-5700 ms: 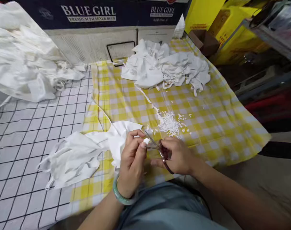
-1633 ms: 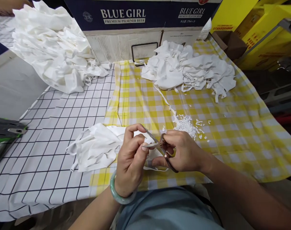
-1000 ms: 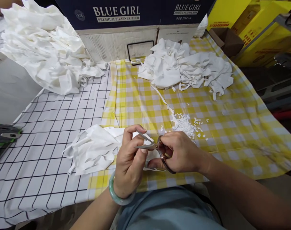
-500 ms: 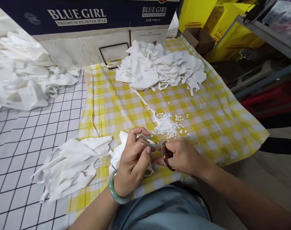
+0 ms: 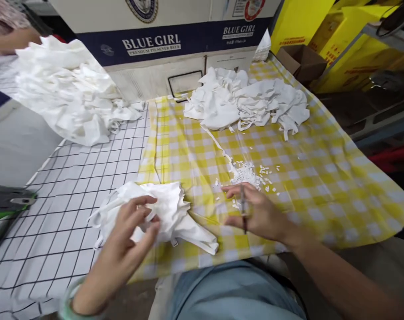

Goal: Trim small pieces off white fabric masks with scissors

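The left hand (image 5: 125, 242) lies over the near edge of a crumpled white cloth bundle (image 5: 165, 209). Its fingers (image 5: 140, 202) are spread apart and lightly curled, and their tips touch the cloth without gripping it. The bundle lies on the tabletop where a black-grid sheet (image 5: 72, 186) meets a yellow checked cloth (image 5: 322, 178), at 9 o'clock from the right hand (image 5: 258, 215).

The right hand is blurred. It holds a pair of scissors (image 5: 243, 206), with the fingers closed around the handles and the blades together, pointing towards 12 o'clock. Just beyond the blade tips, at 12 o'clock, lies a scatter of small white clippings (image 5: 248, 171).

A pile of cut white pieces (image 5: 248, 100) sits farther off at 12 o'clock, in front of a beer carton (image 5: 175, 42). A larger heap of white cloth (image 5: 65, 93) rests at 10 o'clock, and another person's arm (image 5: 9, 39) shows behind it. A green tool (image 5: 4, 209) lies at the 9 o'clock edge.
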`<state>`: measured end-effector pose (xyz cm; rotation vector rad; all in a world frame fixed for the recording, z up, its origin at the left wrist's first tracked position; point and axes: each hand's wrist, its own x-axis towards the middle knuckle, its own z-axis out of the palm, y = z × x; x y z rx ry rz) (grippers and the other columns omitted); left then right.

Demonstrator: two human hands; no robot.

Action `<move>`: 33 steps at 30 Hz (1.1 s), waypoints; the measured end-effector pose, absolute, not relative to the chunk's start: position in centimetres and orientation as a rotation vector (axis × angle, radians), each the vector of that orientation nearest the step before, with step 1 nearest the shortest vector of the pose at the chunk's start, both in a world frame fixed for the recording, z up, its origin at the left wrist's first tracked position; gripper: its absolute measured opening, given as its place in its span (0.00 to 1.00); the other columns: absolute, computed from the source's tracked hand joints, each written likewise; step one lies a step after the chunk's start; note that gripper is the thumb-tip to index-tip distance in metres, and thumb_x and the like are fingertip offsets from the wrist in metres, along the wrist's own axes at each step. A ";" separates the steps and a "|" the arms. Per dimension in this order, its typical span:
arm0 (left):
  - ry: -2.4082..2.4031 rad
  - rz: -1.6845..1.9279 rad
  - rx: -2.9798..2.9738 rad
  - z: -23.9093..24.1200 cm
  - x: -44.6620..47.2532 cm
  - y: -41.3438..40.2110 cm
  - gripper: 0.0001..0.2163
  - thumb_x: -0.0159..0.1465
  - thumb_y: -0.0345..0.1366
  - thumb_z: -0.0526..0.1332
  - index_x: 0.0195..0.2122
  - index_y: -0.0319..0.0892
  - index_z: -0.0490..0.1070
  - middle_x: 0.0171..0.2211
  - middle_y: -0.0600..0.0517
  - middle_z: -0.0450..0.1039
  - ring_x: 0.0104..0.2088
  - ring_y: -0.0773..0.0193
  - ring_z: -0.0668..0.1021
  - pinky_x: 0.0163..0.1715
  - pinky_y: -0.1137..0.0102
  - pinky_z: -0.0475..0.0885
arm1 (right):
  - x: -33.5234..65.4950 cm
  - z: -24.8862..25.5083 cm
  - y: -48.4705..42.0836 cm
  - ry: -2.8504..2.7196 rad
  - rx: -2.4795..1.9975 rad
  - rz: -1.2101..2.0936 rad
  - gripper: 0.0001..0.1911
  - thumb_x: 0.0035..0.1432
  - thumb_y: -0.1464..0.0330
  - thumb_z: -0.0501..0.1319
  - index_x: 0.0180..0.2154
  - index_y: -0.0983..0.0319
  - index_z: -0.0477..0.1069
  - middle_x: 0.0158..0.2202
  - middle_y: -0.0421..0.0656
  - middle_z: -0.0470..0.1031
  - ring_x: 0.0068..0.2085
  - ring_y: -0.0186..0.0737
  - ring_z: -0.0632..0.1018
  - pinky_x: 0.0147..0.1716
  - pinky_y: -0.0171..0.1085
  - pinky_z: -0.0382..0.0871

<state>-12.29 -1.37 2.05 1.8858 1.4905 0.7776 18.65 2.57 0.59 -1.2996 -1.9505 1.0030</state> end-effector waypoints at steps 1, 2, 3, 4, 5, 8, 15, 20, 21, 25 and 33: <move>1.527 0.689 1.958 1.2 -12.4 -2.1 0.10 0.61 0.35 0.63 0.44 0.47 0.70 0.55 0.44 0.65 0.55 0.48 0.70 0.51 0.56 0.71 | 17.0 0.1 2.5 -2.022 -1.198 1.034 0.24 0.44 0.58 0.75 0.41 0.59 0.70 0.54 0.52 0.75 0.56 0.54 0.73 0.57 0.53 0.65; 1.540 0.646 2.002 0.3 -12.2 -2.7 0.16 0.60 0.34 0.64 0.50 0.47 0.67 0.58 0.42 0.63 0.57 0.46 0.69 0.53 0.52 0.70 | 15.2 -0.6 2.3 -2.096 -1.094 1.062 0.26 0.43 0.59 0.75 0.41 0.59 0.70 0.56 0.53 0.73 0.58 0.55 0.72 0.58 0.53 0.64; 1.528 0.638 2.020 -0.5 -11.7 -3.1 0.21 0.59 0.33 0.63 0.54 0.46 0.64 0.58 0.40 0.62 0.58 0.45 0.69 0.54 0.51 0.70 | 13.5 -1.2 2.1 -2.170 -0.994 1.085 0.26 0.43 0.60 0.75 0.42 0.60 0.70 0.58 0.53 0.72 0.59 0.54 0.71 0.59 0.52 0.64; 1.490 0.639 2.018 -0.9 -11.1 -3.0 0.22 0.60 0.31 0.62 0.55 0.45 0.62 0.56 0.39 0.65 0.56 0.47 0.71 0.52 0.52 0.72 | 12.0 -1.8 1.9 -2.247 -0.911 1.106 0.24 0.46 0.64 0.74 0.44 0.61 0.70 0.57 0.54 0.72 0.58 0.53 0.72 0.59 0.50 0.65; 1.427 0.635 1.999 -0.9 -10.6 -2.5 0.20 0.61 0.29 0.60 0.54 0.45 0.62 0.52 0.41 0.68 0.52 0.50 0.74 0.49 0.55 0.74 | 10.7 -2.2 2.0 -2.290 -0.860 1.106 0.20 0.48 0.68 0.71 0.43 0.62 0.69 0.53 0.53 0.74 0.55 0.51 0.74 0.56 0.47 0.68; 1.228 0.711 2.002 1.8 -9.1 2.3 0.07 0.63 0.28 0.58 0.41 0.45 0.67 0.36 0.49 0.70 0.37 0.60 0.76 0.36 0.67 0.75 | 8.9 -1.2 4.8 -2.182 -0.879 0.998 0.14 0.48 0.79 0.62 0.38 0.61 0.68 0.39 0.45 0.77 0.43 0.43 0.78 0.43 0.38 0.73; 1.363 1.277 2.045 9.6 -5.4 18.2 0.20 0.56 0.31 0.66 0.50 0.41 0.67 0.56 0.42 0.62 0.51 0.53 0.74 0.49 0.59 0.73 | 14.3 9.7 21.1 -1.671 -1.147 0.494 0.09 0.55 0.70 0.64 0.34 0.60 0.62 0.38 0.42 0.72 0.38 0.37 0.75 0.41 0.38 0.71; 1.495 1.064 2.078 1.7 -2.3 16.5 0.10 0.66 0.35 0.55 0.46 0.39 0.68 0.57 0.38 0.63 0.59 0.49 0.69 0.55 0.54 0.70 | 20.2 4.9 22.0 -1.643 -1.311 0.669 0.17 0.59 0.53 0.61 0.34 0.61 0.65 0.36 0.43 0.75 0.38 0.39 0.76 0.44 0.40 0.70; 1.443 0.979 2.108 0.0 -1.3 15.7 0.09 0.65 0.35 0.57 0.44 0.39 0.70 0.53 0.39 0.68 0.56 0.51 0.72 0.54 0.55 0.71 | 21.0 3.1 21.0 -1.666 -1.290 0.813 0.20 0.61 0.51 0.58 0.36 0.62 0.67 0.38 0.45 0.76 0.39 0.40 0.77 0.45 0.40 0.70; 1.367 0.809 2.135 -3.7 2.9 15.3 0.13 0.60 0.30 0.60 0.46 0.39 0.71 0.52 0.38 0.70 0.51 0.49 0.74 0.53 0.51 0.70 | 22.8 -2.2 16.4 -1.790 -1.281 1.100 0.26 0.61 0.47 0.55 0.43 0.63 0.70 0.44 0.49 0.78 0.47 0.45 0.78 0.47 0.43 0.72; 1.487 0.930 1.903 -0.5 2.2 23.5 0.15 0.57 0.22 0.56 0.44 0.38 0.73 0.46 0.41 0.73 0.49 0.51 0.76 0.52 0.56 0.71 | 24.6 0.0 9.4 -2.076 -1.218 1.347 0.16 0.62 0.58 0.60 0.46 0.60 0.75 0.49 0.47 0.78 0.53 0.48 0.76 0.55 0.48 0.68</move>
